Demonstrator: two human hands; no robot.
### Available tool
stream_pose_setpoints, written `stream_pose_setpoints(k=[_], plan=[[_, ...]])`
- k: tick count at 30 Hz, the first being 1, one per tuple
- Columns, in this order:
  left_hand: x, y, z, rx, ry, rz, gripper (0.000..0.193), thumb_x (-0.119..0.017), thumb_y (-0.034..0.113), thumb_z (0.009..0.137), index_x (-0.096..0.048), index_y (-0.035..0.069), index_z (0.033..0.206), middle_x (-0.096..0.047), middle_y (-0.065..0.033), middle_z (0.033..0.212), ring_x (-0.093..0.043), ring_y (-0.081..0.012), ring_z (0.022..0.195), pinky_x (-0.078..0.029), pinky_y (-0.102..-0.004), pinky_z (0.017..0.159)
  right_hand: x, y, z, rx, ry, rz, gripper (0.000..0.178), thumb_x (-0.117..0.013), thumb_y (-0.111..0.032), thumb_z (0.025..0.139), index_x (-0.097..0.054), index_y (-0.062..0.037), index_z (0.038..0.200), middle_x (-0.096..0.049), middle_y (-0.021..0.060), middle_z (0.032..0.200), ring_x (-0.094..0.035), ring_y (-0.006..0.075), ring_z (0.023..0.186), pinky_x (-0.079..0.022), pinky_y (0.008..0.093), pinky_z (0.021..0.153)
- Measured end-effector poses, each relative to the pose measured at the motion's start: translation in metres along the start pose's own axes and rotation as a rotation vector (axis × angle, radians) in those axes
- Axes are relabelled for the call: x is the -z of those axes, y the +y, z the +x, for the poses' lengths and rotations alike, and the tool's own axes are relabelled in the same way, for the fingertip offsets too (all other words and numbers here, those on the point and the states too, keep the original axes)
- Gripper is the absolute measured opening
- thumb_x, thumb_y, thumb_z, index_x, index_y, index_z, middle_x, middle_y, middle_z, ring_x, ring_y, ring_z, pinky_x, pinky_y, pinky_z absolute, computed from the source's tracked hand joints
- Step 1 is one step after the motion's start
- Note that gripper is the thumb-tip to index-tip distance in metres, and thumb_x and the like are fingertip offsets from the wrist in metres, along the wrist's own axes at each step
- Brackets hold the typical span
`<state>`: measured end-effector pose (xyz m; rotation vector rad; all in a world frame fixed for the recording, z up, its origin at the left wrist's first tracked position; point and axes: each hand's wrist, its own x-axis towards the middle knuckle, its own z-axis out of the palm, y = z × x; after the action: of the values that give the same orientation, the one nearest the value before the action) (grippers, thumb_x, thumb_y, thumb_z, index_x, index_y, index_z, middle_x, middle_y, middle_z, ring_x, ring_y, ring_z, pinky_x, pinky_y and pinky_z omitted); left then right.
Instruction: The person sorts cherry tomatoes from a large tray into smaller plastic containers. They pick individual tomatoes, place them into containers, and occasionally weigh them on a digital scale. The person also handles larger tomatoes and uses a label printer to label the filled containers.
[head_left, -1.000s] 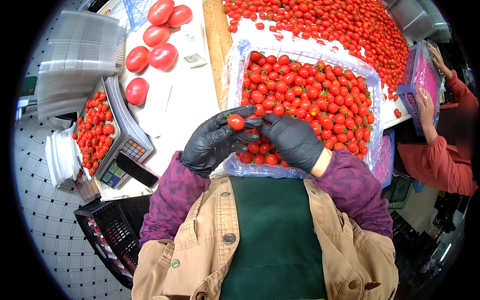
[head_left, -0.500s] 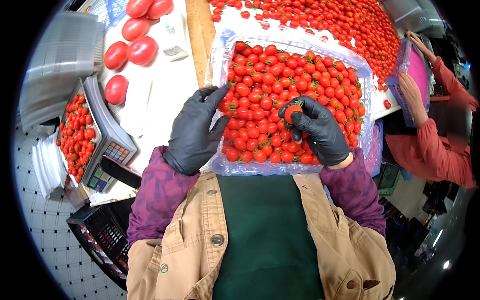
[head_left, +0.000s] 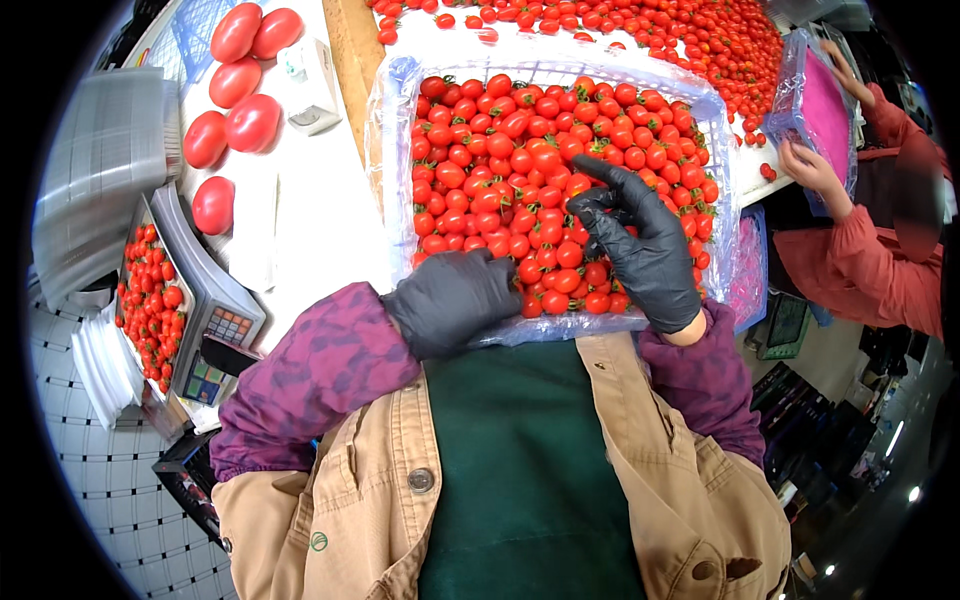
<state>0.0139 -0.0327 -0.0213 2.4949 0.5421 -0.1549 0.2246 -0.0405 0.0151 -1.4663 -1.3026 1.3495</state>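
No text can be read. The keypad (head_left: 231, 326) of the scale (head_left: 196, 272), at the table's (head_left: 330, 215) near left corner, is too small to read; the jacket (head_left: 375, 505) bears a round green emblem (head_left: 319, 541).

On the left I see a floor (head_left: 110, 490) of pale tiles, with small dark squares at their corners and thin dark lines between them; my wide lens bends these lines. The table (head_left: 335, 230) has a white surface, and one brown strip (head_left: 355, 60), which looks like wood, crosses it. At the right, the ground (head_left: 845, 360) is plain and greyish, becoming much darker lower down. There I notice a long white light (head_left: 895, 438) and a round bright spot (head_left: 914, 494); whether they are lamps or reflections, I cannot tell.
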Motion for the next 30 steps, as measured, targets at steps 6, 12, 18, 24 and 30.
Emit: stream_pose_setpoints(k=[6,12,18,24,30], plan=[[0.013,-0.016,-0.039,0.275,0.530,-1.099,0.023,-0.061,0.016,0.083,-0.056,0.005,0.103,-0.061,-0.0088,0.096,-0.059,-0.0189,0.084,-0.049,-0.0305,0.067,0.004,0.018,0.001,0.355,-0.098,-0.636,0.035,-0.055,0.005,0.078,-0.061,-0.0099,0.109,-0.061,0.0086,0.091,-0.060,0.0211,0.078,-0.049,0.0310,0.064],[0.034,-0.015,-0.042,0.332,0.708,-1.800,0.025,-0.059,0.013,0.085,-0.054,0.001,0.107,-0.059,-0.0135,0.105,-0.060,-0.0197,0.088,-0.050,-0.0274,0.066,-0.015,0.007,0.009,0.453,-0.251,-0.931,0.034,-0.056,0.001,0.072,-0.062,-0.0114,0.103,-0.060,0.0096,0.081,-0.058,0.0269,0.074,-0.047,0.0358,0.065],[0.008,-0.011,-0.020,0.336,0.464,-0.242,0.023,-0.056,0.006,0.080,-0.056,0.004,0.103,-0.055,-0.0128,0.090,-0.058,-0.0270,0.084,-0.047,-0.0357,0.069,-0.022,0.011,0.012,0.567,-0.343,-1.035,0.027,-0.059,-0.008,0.071,-0.062,-0.0055,0.098,-0.058,0.0111,0.081,-0.055,0.0301,0.076,-0.045,0.0403,0.072],[0.005,-0.004,0.001,0.531,0.081,-0.018,0.031,-0.065,0.017,0.076,-0.058,0.005,0.103,-0.057,-0.0137,0.087,-0.057,-0.0289,0.076,-0.046,-0.0394,0.065,-0.022,0.007,0.009,0.500,-0.307,-1.052,0.029,-0.060,-0.009,0.071,-0.061,-0.0055,0.100,-0.057,0.0111,0.082,-0.055,0.0304,0.078,-0.045,0.0406,0.070],[0.017,-0.021,-0.036,0.445,0.534,-1.708,0.026,-0.059,0.013,0.085,-0.058,-0.001,0.107,-0.063,-0.0115,0.096,-0.061,-0.0175,0.076,-0.048,-0.0245,0.061,-0.024,0.007,0.012,0.527,-0.344,-1.084,0.029,-0.058,-0.008,0.071,-0.060,-0.0041,0.099,-0.056,0.0104,0.080,-0.054,0.0296,0.076,-0.045,0.0404,0.065]])
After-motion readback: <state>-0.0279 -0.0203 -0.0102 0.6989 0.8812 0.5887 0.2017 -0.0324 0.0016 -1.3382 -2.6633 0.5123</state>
